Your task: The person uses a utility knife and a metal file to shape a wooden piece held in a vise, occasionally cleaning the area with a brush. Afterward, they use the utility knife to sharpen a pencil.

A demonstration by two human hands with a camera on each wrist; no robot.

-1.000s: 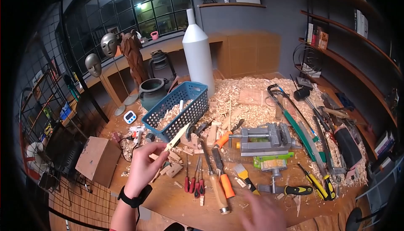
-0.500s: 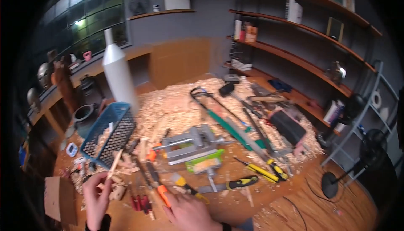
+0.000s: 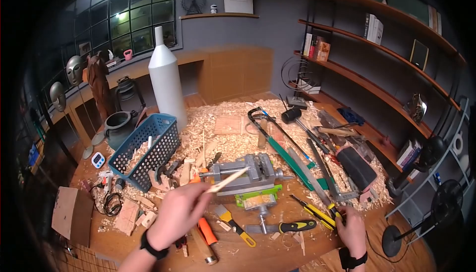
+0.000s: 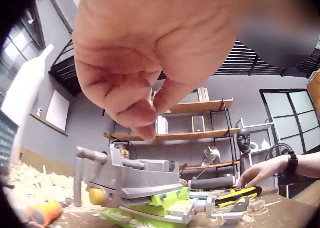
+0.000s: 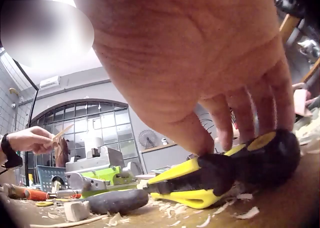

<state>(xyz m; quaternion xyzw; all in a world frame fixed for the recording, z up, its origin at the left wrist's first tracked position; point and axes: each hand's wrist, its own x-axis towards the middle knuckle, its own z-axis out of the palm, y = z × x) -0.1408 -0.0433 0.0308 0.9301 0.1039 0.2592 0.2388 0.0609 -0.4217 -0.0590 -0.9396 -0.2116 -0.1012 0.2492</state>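
Observation:
In the head view my left hand pinches a thin, pale, pointed wooden stick, its tip overlapping the grey vise. The left wrist view shows that hand's curled fingers above the vise, hiding most of the stick. My right hand is at the table's right front, thumb and fingers around the yellow-and-black handle of a hand saw. The saw's long silver blade lies among the shavings. Just left of it is another yellow-and-black tool.
A blue basket stands at the left. Before the vise lie a yellow brush, a black-and-yellow-handled knife and an orange-handled chisel. A green-framed saw and a black mallet lie on wood shavings.
My view has swung right. My right hand has moved right from the front of the table to the saw handle. The left hand still holds the stick, now in front of the vise.

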